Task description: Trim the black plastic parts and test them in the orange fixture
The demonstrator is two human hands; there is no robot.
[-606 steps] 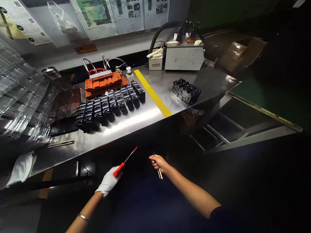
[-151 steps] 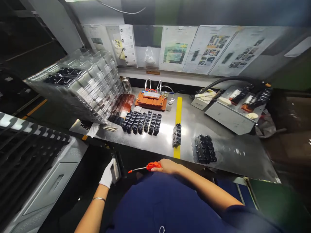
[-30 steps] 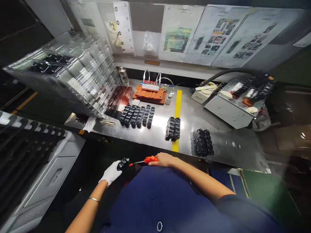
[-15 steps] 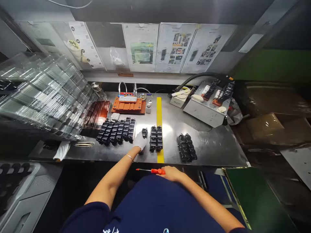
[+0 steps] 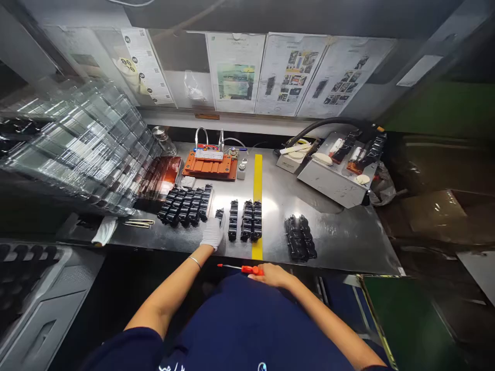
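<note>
My left hand (image 5: pixel 212 233), in a white glove, is closed around a black segmented plastic part (image 5: pixel 219 214); its lower half is hidden under the glove. Just right of it a single similar black part (image 5: pixel 232 220) lies on the metal bench, and a pair of black parts (image 5: pixel 251 220) sits beside that against the yellow tape. To the left of the glove is a row of black parts (image 5: pixel 185 206) set side by side. Bare and close to my body, my right hand (image 5: pixel 274 275) grips a screwdriver (image 5: pixel 251 270) with a red handle, its shaft pointing left.
Yellow tape (image 5: pixel 258 175) crosses the metal bench. More black parts (image 5: pixel 299 237) lie on the right. An orange fixture (image 5: pixel 211 167) stands at the back, a grey angled stand (image 5: pixel 332 178) at back right. Stacked clear plastic trays (image 5: pixel 85 144) lean at left, near tweezers (image 5: pixel 139 223).
My left hand has moved left, from one black part that now lies free on the bench to another near the left row. My right hand still holds the screwdriver in place.
</note>
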